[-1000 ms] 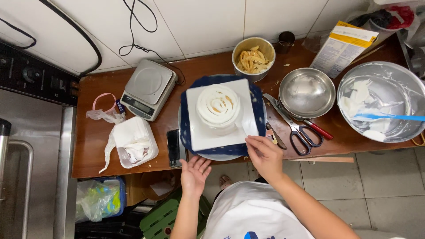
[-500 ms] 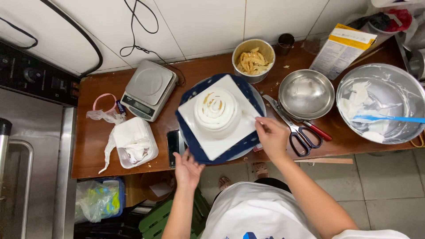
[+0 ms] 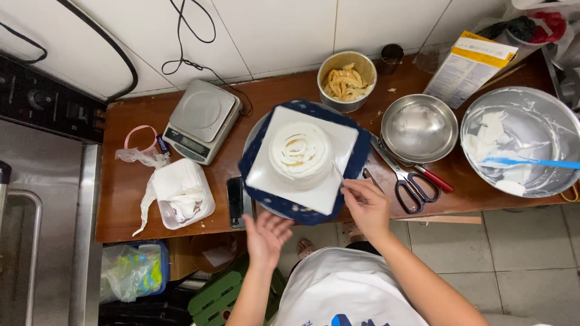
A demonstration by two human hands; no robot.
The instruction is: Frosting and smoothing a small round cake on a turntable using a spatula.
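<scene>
A small round cake covered in white cream sits on a square white board, which lies on a dark blue cloth over a turntable at the table's front edge. My right hand touches the board's front right corner, fingers pinched at the edge. My left hand hovers just below the turntable's front left rim, fingers spread, holding nothing.
A digital scale stands at the back left, a white tissue tub in front of it. Red-handled scissors, an empty steel bowl, a creamy bowl with a blue spatula and a tin of peels lie right. An oven stands left.
The board and cloth have turned on the turntable. My left hand has come off the rim and dropped toward me; my right hand has slid along to the front right corner.
</scene>
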